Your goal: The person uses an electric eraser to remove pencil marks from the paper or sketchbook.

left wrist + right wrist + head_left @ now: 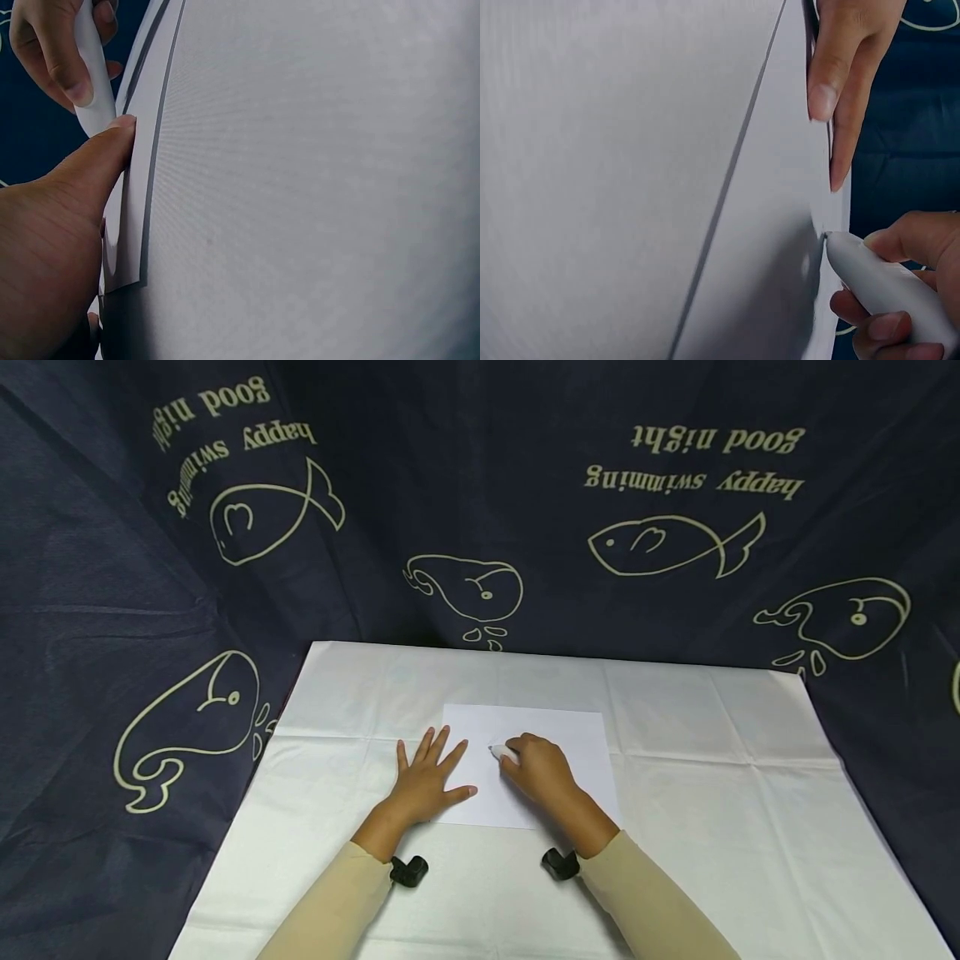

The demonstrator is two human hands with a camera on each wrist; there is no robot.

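A sheet of white paper (573, 739) lies on the cloth-covered table. My left hand (422, 787) rests on the paper's left side, fingers spread and straight, with the thumb pointing right. In my right hand (543, 770) I grip a thick white pen (889, 283) with a tapered body and a small dark tip. The tip meets the paper near the middle of the sheet, to the right of my left fingers. From the right wrist view, the thumb and curled fingers close around the pen's body, and a shadow falls on the paper beside it.
A white cloth (712, 827) with fold creases covers the table. Behind and around it hangs a dark blue curtain (465, 460) with pale fish, whale and letter prints. Small black devices (409, 871) are worn at both wrists, by the beige sleeves (333, 902).
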